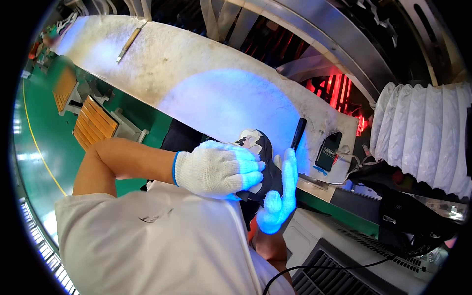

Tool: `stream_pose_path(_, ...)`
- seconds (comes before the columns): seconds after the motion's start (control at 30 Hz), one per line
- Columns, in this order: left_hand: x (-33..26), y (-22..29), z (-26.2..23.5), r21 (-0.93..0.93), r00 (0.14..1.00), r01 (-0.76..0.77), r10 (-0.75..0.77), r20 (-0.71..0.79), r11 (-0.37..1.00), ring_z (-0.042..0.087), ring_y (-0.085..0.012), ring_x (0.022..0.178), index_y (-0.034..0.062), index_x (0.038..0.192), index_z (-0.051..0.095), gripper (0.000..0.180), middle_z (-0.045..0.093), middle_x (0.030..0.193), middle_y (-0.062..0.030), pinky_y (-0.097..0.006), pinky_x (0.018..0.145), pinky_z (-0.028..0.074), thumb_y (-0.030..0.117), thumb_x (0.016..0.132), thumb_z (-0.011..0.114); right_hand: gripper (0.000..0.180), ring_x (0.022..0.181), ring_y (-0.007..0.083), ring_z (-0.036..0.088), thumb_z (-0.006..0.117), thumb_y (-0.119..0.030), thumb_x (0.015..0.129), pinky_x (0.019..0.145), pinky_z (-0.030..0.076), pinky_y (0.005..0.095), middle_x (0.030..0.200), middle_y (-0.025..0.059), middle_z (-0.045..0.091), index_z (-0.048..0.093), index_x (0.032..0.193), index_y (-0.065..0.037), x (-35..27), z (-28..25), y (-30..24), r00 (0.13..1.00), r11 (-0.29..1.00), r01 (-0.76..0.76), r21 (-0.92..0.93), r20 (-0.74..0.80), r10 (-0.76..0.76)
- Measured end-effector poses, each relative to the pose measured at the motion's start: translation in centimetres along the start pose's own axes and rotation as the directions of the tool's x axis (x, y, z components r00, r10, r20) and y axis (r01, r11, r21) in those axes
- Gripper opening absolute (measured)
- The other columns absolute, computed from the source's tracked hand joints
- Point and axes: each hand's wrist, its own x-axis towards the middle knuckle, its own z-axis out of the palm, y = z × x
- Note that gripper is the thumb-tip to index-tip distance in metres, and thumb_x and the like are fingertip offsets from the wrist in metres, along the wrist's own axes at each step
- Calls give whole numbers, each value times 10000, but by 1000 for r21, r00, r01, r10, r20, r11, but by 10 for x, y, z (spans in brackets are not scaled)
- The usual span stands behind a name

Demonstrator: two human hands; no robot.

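A black sneaker (268,160) with pale grey and white panels is in front of my chest, just over the near edge of the work surface. My left hand (221,169), in a white knitted glove with a blue cuff, lies across the shoe with its fingers curved over it, hiding part of the upper. On the shoe's right side is my right hand (282,194), gloved and lit bright blue. Its fingers stretch upward along the shoe, and its thumb stands apart. Just past those fingertips is a slim black rod (299,133); whether they touch it cannot be told.
Blue light falls on the long pale work surface (211,98). A phone (328,151) lies at its right end, a wooden-handled tool (129,45) at its far left. Red-glowing bars (338,93) show behind. A white ribbed duct (420,137) stands right, slatted wooden seats (95,123) left.
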Motion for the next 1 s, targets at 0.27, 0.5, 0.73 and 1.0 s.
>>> stream_pose_path(0.27, -14, -41, -41, -461, 952, 303, -283, 113, 834, 639, -411, 1402, 90, 1469, 659, 925, 623, 1537, -228, -476, 1106, 575, 359, 677, 1053, 893, 1543, 462, 512, 719, -523, 1074, 1255, 433, 570, 1716, 328, 436, 438, 1644, 104, -2, 24, -4, 991, 991, 131, 10, 19, -131)
stream_pose_path(0.5, -42, 1, -57, -307, 642, 750, -757, 125, 586, 540, -451, 1512, 142, 1665, 443, 1119, 371, 1732, -250, -478, 1232, 496, 157, 697, 1005, 764, 1504, 424, 551, 812, -218, 1018, 1262, 430, 500, 1622, 284, 568, 474, 1659, 22, 71, -8, 121, 955, 767, -181, -615, -297, -13)
stream_pose_path(0.73, -54, -13, -70, -222, 603, 796, -771, 205, 563, 509, -421, 1492, 172, 1697, 431, 1179, 460, 1618, -213, -495, 1254, 468, 175, 676, 1020, 687, 1116, 391, 730, 780, -338, 1037, 956, 595, 506, 1300, 226, 723, 535, 1573, 15, 96, -6, 162, 953, 423, -302, -855, -258, 159)
stream_pose_path(1.0, -26, -6, -73, -12, 564, 809, -770, 299, 588, 513, -423, 1488, 170, 1682, 453, 1164, 456, 1599, -217, -503, 1259, 464, 210, 676, 1037, 148, 757, 184, 676, 677, -254, 1123, 722, 556, 380, 801, -8, 638, 663, 1085, -112, 120, 60, 38, 853, 449, -192, 873, -77, 516)
